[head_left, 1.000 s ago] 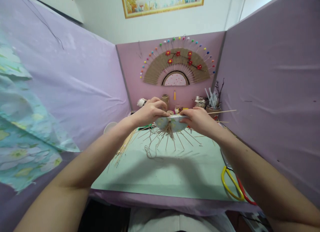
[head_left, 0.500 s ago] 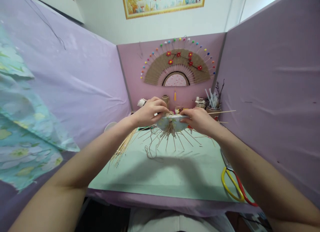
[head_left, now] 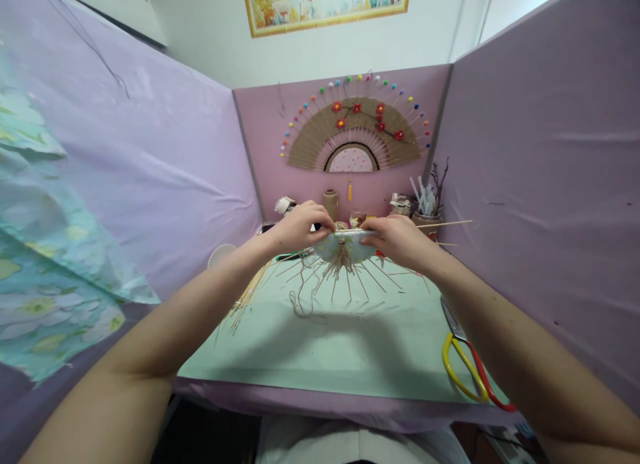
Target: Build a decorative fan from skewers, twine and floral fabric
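Observation:
Between my hands, raised over the table, is a fan (head_left: 356, 249) with a half-round base covered in pale floral cloth, its straight edge uppermost. Thin wooden sticks spread downward from it, and a tan twine tassel (head_left: 342, 256) hangs at its middle. My left hand (head_left: 305, 225) is closed, pinching the upper left edge between thumb and fingers. At the upper right edge, my right hand (head_left: 393, 236) is also closed, its thumb on the near face. Loose twine (head_left: 300, 297) trails onto the table below. The fan's far side is hidden.
Loose wooden sticks (head_left: 247, 297) lie on the left of the green tabletop (head_left: 320, 357). Scissors (head_left: 467, 367) with yellow and red handles rest at the right front edge. Behind stand a twine spool (head_left: 331, 203) and a pot (head_left: 427, 223). A finished-looking fan (head_left: 315, 137) hangs on the back panel.
My left hand's fingers have shifted slightly along the fan's edge. My right hand and the fan stay almost where they were.

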